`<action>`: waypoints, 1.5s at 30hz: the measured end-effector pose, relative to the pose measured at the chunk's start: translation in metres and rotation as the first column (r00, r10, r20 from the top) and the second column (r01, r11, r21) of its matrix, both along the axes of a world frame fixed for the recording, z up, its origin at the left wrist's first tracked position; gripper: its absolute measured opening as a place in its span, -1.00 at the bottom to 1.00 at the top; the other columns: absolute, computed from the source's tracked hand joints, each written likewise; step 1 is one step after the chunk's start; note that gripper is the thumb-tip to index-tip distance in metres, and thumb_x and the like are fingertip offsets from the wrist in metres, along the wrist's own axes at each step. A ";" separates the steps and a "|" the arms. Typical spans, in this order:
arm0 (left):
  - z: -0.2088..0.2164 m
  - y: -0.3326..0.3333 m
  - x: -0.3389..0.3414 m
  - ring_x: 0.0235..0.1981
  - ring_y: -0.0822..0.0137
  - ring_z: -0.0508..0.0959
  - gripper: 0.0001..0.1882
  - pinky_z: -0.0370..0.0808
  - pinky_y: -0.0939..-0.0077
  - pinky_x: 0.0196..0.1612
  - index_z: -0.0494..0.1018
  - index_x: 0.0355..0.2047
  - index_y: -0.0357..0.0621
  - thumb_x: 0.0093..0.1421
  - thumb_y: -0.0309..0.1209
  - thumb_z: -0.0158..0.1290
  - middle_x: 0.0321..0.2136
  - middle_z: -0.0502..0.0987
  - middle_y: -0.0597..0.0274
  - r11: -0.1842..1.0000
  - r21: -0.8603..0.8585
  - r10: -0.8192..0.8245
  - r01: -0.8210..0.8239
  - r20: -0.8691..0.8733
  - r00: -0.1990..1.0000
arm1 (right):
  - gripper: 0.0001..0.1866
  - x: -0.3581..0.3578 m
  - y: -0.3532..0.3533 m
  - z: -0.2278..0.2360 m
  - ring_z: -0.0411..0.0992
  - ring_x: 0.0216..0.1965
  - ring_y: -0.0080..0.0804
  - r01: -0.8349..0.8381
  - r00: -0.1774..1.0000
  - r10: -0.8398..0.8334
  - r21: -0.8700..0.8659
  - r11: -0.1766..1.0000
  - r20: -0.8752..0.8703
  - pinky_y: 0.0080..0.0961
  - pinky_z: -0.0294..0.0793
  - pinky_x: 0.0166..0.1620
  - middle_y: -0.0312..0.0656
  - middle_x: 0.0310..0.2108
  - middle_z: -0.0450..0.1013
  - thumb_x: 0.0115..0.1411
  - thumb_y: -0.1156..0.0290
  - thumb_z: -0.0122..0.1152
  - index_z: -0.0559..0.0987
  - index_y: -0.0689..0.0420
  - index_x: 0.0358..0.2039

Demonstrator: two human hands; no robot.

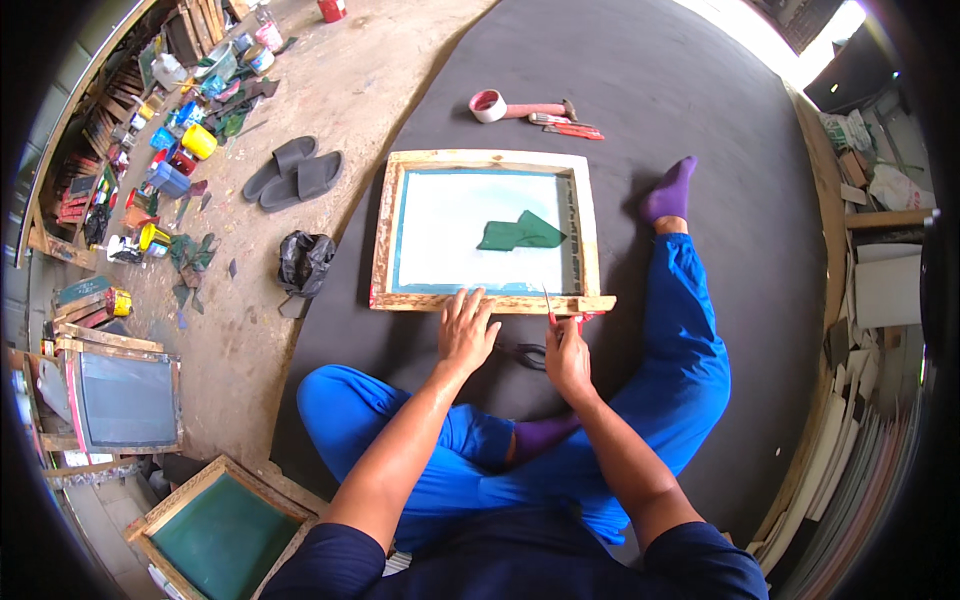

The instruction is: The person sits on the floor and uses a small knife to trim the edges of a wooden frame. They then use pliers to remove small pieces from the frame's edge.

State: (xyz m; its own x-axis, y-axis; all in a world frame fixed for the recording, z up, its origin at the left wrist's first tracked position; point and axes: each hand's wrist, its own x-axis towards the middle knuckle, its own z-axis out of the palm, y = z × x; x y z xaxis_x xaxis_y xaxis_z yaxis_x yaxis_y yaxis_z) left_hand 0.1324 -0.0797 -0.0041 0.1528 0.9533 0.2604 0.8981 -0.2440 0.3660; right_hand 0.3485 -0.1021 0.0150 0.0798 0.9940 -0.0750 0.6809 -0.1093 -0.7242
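A wooden screen printing frame (490, 158) lies flat on the dark mat in front of me. Its pale mesh has a blue-edged border and a green arrow-like patch (522, 232). My left hand (466, 330) rests on the near rail with its fingers spread, holding nothing. Close to that rail's right end, my right hand (568, 358) is closed around a thin pointed tool with red handle parts (551, 316); its tip points away from me over the frame. Most of the handle is hidden by my fingers. A black-handled tool (524, 353) lies between my hands.
Beyond the frame are a tape roll (488, 106), a hammer (540, 110) and red-handled tools (572, 130). Black sandals (292, 175), a black plastic bag (304, 262) and paint containers (200, 142) sit left. More screens (128, 398) stand lower left; boards (840, 470) line the right.
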 end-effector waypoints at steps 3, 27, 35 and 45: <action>-0.001 0.004 0.008 0.28 -0.04 0.40 -0.49 0.31 -0.02 0.33 0.57 0.11 -0.07 0.17 -0.21 0.32 0.21 0.51 0.17 0.998 -0.041 -0.048 0.047 -0.027 0.999 | -0.77 0.009 -0.029 0.005 0.53 -0.15 0.39 0.086 0.996 -0.087 -0.122 0.989 -0.009 0.13 0.48 -0.07 0.33 -0.27 0.56 0.37 0.38 0.16 0.39 0.26 -0.11; 0.000 0.003 0.004 0.36 -0.01 0.33 -0.36 0.22 -0.03 0.42 0.48 0.23 -0.07 0.15 -0.23 0.34 0.29 0.45 0.12 0.987 -0.132 -0.101 0.096 -0.031 0.994 | -0.76 0.012 -0.035 0.006 0.56 -0.10 0.37 0.192 0.977 -0.208 -0.227 0.955 -0.047 0.14 0.51 -0.01 0.29 -0.22 0.60 0.33 0.35 0.21 0.48 0.28 -0.17; 0.001 0.002 0.004 0.39 0.03 0.28 -0.36 0.15 -0.02 0.47 0.45 0.27 -0.06 0.19 -0.21 0.30 0.32 0.41 0.17 0.982 -0.173 -0.089 0.079 -0.055 0.994 | -0.74 0.011 -0.031 0.011 0.58 -0.12 0.32 0.196 0.979 -0.203 -0.246 0.949 -0.003 0.10 0.53 -0.01 0.27 -0.23 0.61 0.30 0.34 0.24 0.51 0.28 -0.15; 0.000 0.002 0.004 0.43 0.01 0.24 -0.33 0.13 -0.03 0.48 0.42 0.30 -0.04 0.20 -0.20 0.30 0.37 0.37 0.16 0.975 -0.206 -0.098 0.082 -0.069 0.993 | -0.71 0.002 -0.034 -0.051 0.62 -0.24 0.17 0.234 0.922 -0.318 -0.338 0.912 -0.219 0.01 0.58 -0.12 0.19 -0.30 0.60 0.33 0.31 0.27 0.49 0.27 -0.13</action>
